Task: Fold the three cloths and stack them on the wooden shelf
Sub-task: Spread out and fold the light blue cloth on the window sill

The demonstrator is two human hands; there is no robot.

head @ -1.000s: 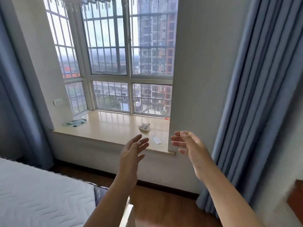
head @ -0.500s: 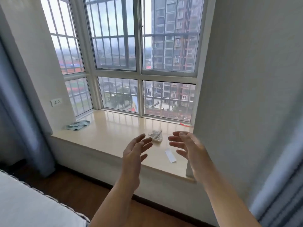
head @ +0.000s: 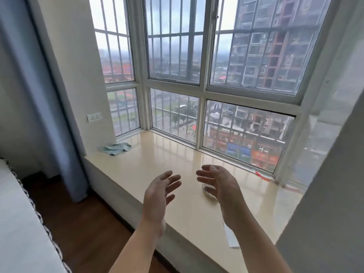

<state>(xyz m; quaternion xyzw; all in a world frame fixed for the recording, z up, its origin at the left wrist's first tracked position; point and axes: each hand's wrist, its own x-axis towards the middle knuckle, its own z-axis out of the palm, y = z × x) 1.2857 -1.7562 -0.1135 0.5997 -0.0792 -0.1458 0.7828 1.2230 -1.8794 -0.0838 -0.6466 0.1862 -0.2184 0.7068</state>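
Note:
My left hand and my right hand are raised side by side over a beige window ledge, palms facing each other, fingers apart and empty. A crumpled pale green cloth lies at the ledge's far left corner, well away from both hands. No wooden shelf shows in this view.
A crumpled clear wrapper sits on the ledge, partly behind my right hand. A white paper strip lies near the ledge's front edge. A blue curtain hangs at left, a white mattress fills the lower left, and dark wood floor lies between.
The view has moved closer to the window ledge and turned left; the right curtain has left the frame. Both hands keep the same open pose, now over the ledge.

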